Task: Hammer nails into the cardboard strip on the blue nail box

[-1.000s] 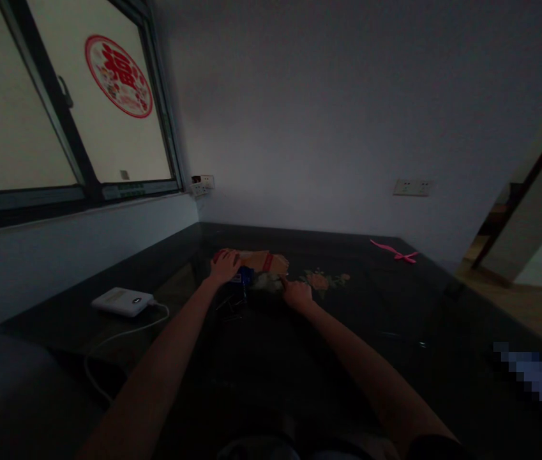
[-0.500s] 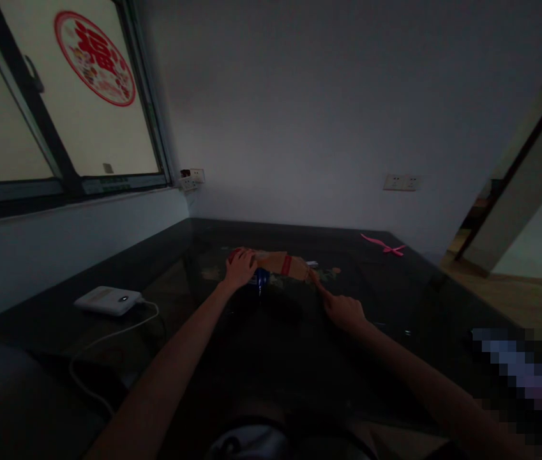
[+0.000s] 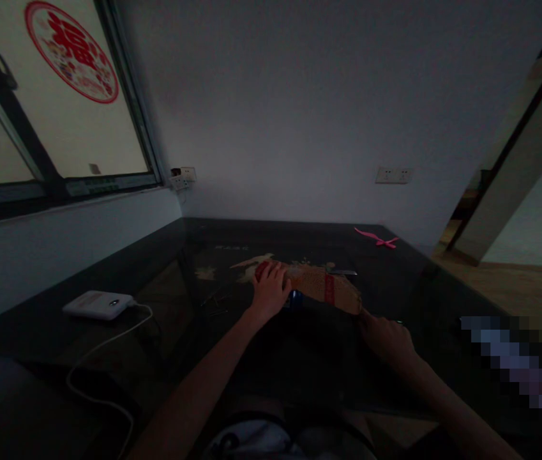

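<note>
A long brown piece (image 3: 311, 285) with a rough, cardboard-like surface and a red band lies slantwise over the dark table; I cannot make out its kind. My left hand (image 3: 271, 291) is closed over its left end, where a red part (image 3: 262, 268) shows by the fingertips. Below that end, partly hidden by the hand, is a small shiny blue object (image 3: 295, 299). My right hand (image 3: 388, 337) has its fingers closed at the piece's lower right corner; the fingertips are dark and hard to see. Just behind the piece lies a thin silver blade-like thing (image 3: 345, 273).
A white power bank (image 3: 98, 305) with a white cable (image 3: 108, 338) lies on the left of the dark glossy table (image 3: 232, 364). A pink ribbon-like strip (image 3: 378, 240) rests near the far right corner. A blurred-out patch (image 3: 514, 364) covers something at the right edge.
Both hands and the brown piece have moved to the right and nearer to me. The piece's right end has swung lower, and the silver thing behind it shows more.
</note>
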A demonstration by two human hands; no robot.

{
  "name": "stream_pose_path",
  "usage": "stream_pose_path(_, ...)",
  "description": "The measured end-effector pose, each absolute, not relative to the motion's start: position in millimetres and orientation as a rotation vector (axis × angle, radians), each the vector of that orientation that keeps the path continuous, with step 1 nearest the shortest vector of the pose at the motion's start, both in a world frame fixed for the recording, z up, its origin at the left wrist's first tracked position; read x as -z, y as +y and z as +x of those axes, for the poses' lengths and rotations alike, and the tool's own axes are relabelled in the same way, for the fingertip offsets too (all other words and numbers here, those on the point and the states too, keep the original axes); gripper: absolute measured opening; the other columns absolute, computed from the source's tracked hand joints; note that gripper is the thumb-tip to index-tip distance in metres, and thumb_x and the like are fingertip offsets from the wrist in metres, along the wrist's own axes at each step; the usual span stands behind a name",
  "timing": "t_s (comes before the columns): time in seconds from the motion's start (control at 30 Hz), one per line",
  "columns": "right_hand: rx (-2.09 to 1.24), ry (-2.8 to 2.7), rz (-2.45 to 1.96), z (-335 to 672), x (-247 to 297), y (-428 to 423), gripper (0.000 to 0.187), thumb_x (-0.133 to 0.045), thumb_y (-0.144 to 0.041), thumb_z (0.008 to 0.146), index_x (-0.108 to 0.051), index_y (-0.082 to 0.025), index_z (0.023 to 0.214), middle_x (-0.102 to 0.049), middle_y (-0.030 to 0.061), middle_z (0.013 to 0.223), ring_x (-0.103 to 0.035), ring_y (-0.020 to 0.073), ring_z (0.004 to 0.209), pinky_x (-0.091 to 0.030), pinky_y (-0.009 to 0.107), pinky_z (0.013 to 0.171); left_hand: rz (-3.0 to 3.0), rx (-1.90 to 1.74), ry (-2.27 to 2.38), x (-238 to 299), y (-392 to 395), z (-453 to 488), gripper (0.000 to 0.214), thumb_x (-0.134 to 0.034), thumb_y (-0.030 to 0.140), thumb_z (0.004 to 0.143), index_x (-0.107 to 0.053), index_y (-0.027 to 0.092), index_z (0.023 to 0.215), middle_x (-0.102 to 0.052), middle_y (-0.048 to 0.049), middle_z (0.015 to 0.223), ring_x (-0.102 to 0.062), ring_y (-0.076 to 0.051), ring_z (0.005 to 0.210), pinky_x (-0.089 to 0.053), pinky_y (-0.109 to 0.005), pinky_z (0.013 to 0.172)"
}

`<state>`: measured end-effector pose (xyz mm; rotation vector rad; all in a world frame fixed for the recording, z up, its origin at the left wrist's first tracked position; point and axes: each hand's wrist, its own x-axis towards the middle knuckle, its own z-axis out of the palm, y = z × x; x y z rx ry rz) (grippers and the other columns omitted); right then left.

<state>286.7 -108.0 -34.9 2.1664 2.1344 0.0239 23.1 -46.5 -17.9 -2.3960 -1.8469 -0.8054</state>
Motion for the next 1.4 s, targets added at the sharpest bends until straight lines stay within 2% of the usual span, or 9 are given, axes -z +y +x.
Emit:
stream_pose_path(0.1, -0.013, 2.088, 2.192, 289, 37, -116, 0.037, -0.03, -0.026, 0.089, -0.063, -0.017, 0.103, -0.069, 0.0157, 0.086, -0.066, 0.0318, 0.08, -0.047, 0.038, 0.06, -2.442, 0.801, -1.808, 17, -62, 33, 0.043, -0.027, 0.04, 0.087, -0.044, 0.027, 0.124, -0.038, -0.007, 0.138, -0.024, -0.028, 0.13, -0.02, -0.062, 0.1)
stream_pose_path(0.2, -0.035, 2.08, 2.199, 288, 38, -119, 0.033, -0.034, -0.023, 0.087, -0.066, -0.015, 0.094, -0.068, 0.0169, 0.089, -0.066, 0.032, 0.082, -0.048, 0.038, 0.062, -2.459, 0.81, -1.78, 17, -75, 38, 0.047, -0.025, 0.045, 0.087, -0.041, 0.028, 0.127, -0.038, -0.0092, 0.136, -0.027, -0.031, 0.127, -0.021, -0.061, 0.098)
stream_pose_path(0.4, -0.02, 2.094, 2.256, 284, 42, -115, 0.038, -0.036, -0.029, 0.087, -0.055, -0.016, 0.118, -0.066, 0.0182, 0.1, -0.064, 0.0332, 0.086, -0.048, 0.041, 0.067, -2.528, 0.719, -1.725, 7, -93, 33, 0.06, -0.024, 0.063, 0.081, -0.04, 0.03, 0.129, -0.042, -0.0112, 0.131, -0.03, -0.035, 0.123, -0.017, -0.062, 0.099)
stream_pose_path(0.5, 0.068, 2.086, 2.357, 286, 46, -111, 0.045, -0.032, -0.04, 0.088, -0.051, -0.018, 0.123, -0.065, 0.0182, 0.104, -0.065, 0.0326, 0.086, -0.048, 0.041, 0.068, -2.574, 0.633, -1.656, -3, -88, 24, 0.062, -0.032, 0.068, 0.076, -0.045, 0.032, 0.124, -0.046, -0.0101, 0.125, -0.036, -0.033, 0.119, -0.013, -0.059, 0.101)
stream_pose_path(0.6, 0.117, 2.108, 2.362, 290, 46, -111, 0.047, -0.033, -0.044, 0.088, -0.052, -0.019, 0.122, -0.063, 0.0183, 0.109, -0.064, 0.0313, 0.088, -0.047, 0.039, 0.069, -2.646, 0.526, -1.561, -13, -71, 13, 0.067, -0.044, 0.071, 0.068, -0.048, 0.029, 0.12, -0.044, -0.0101, 0.127, -0.035, -0.033, 0.12, -0.014, -0.057, 0.102)
stream_pose_path(0.8, 0.153, 2.098, 2.372, 291, 42, -114, 0.046, -0.035, -0.042, 0.087, -0.052, -0.016, 0.121, -0.063, 0.0192, 0.107, -0.064, 0.0306, 0.088, -0.046, 0.036, 0.068, -2.925, 0.316, -1.451, -23, -41, -3, 0.093, -0.058, 0.069, 0.057, -0.03, 0.025, 0.133, -0.033, -0.0113, 0.139, -0.028, -0.03, 0.128, -0.019, -0.047, 0.105)
stream_pose_path(0.87, 0.159, 2.113, 2.378, 292, 43, -114, 0.046, -0.035, -0.043, 0.087, -0.051, -0.016, 0.121, -0.064, 0.0189, 0.105, -0.064, 0.0303, 0.088, -0.046, 0.036, 0.068, -2.98, 0.276, -1.434, -25, -40, -5, 0.093, -0.06, 0.067, 0.058, -0.029, 0.025, 0.135, -0.033, -0.0111, 0.139, -0.028, -0.029, 0.129, -0.019, -0.045, 0.105)
stream_pose_path(1.07, 0.139, 2.107, 2.388, 292, 45, -113, 0.045, -0.036, -0.043, 0.086, -0.056, -0.016, 0.117, -0.066, 0.0179, 0.101, -0.065, 0.0302, 0.085, -0.047, 0.035, 0.065, -3.055, 0.409, -1.33, -23, -41, -7, 0.08, -0.06, 0.06, 0.063, -0.038, 0.019, 0.129, -0.042, -0.0099, 0.133, -0.037, -0.024, 0.123, -0.026, -0.035, 0.104)
stream_pose_path(1.4, 0.097, 2.086, 2.347, 285, 37, -114, 0.038, -0.034, -0.038, 0.089, -0.06, -0.021, 0.111, -0.068, 0.0139, 0.094, -0.066, 0.0289, 0.082, -0.048, 0.037, 0.065, -2.96, 0.531, -1.449, -10, -47, 0, 0.079, -0.056, 0.064, 0.065, -0.038, 0.02, 0.127, -0.045, -0.0097, 0.129, -0.042, -0.025, 0.117, -0.032, -0.036, 0.099)
